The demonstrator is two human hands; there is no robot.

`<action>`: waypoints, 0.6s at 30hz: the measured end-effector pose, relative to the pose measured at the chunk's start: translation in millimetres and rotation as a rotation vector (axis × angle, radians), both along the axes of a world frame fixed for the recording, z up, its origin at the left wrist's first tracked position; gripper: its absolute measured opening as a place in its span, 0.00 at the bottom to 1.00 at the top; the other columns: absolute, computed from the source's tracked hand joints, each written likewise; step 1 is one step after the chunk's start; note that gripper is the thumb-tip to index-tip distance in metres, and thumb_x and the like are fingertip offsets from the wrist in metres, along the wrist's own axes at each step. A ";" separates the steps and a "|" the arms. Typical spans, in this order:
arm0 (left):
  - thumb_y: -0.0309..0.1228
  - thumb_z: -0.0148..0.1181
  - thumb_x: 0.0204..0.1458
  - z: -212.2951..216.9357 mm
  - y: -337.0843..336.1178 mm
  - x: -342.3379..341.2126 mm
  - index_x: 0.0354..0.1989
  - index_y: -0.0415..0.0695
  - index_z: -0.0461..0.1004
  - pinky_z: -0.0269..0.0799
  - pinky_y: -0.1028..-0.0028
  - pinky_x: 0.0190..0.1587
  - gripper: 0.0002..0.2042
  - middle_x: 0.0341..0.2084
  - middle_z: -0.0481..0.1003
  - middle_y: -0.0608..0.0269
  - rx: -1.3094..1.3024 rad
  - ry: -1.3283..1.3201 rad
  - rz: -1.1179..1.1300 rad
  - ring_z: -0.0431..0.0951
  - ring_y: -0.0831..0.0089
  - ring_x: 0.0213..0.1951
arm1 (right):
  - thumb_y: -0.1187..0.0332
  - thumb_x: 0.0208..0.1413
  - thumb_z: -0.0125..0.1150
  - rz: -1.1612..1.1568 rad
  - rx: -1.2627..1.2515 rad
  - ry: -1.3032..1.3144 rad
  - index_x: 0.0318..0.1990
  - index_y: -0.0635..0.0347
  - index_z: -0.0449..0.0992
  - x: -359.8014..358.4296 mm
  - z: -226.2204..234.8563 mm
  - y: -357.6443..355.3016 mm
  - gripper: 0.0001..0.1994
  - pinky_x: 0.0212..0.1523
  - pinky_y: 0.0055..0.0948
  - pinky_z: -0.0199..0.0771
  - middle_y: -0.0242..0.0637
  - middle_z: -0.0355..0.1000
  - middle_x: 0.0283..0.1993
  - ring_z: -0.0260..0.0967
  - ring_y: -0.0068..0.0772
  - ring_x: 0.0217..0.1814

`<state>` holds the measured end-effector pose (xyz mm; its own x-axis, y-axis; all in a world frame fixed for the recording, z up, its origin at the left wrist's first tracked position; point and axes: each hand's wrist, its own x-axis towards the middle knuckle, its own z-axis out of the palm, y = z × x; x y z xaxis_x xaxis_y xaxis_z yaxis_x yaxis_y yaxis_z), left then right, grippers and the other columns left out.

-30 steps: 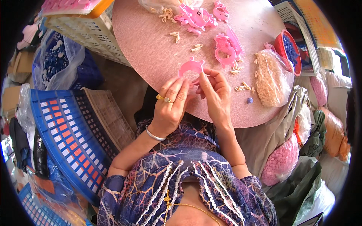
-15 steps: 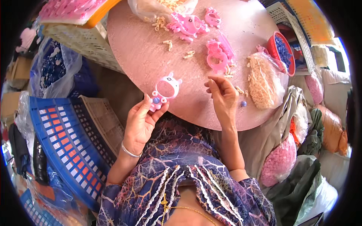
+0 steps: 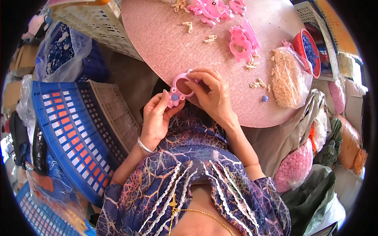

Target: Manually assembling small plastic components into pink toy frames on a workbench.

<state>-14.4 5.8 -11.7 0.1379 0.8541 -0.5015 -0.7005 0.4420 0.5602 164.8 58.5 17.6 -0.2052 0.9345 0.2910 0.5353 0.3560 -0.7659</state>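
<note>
One pink figure (image 3: 177,92), with one round opening and one blue spot on its body, is held at the near edge of the speckled pink table (image 3: 165,43); whether it touches the tabletop I cannot tell. The left hand (image 3: 154,118) pinches the body narrowly between thumb and fingers; the right hand (image 3: 214,92), fingers curled, holds the ring's right rim. The figure's long axis slants, ring end pointing away from the person and a little right, body end toward the left hand. Beyond, on the table, are one blue ball (image 3: 264,98), one clear bag of cream pieces (image 3: 286,78) and one red bowl (image 3: 298,44) of blue bits; the farther pink parts (image 3: 212,10) overlap too much to count.
</note>
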 end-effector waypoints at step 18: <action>0.34 0.59 0.62 -16.4 14.7 4.3 0.36 0.41 0.71 0.84 0.68 0.39 0.09 0.32 0.79 0.57 0.098 0.132 -0.112 0.83 0.67 0.35 | 0.73 0.52 0.66 -0.018 -0.097 0.085 0.40 0.60 0.82 9.4 -0.4 13.9 0.08 0.49 0.38 0.73 0.42 0.78 0.43 0.75 0.45 0.46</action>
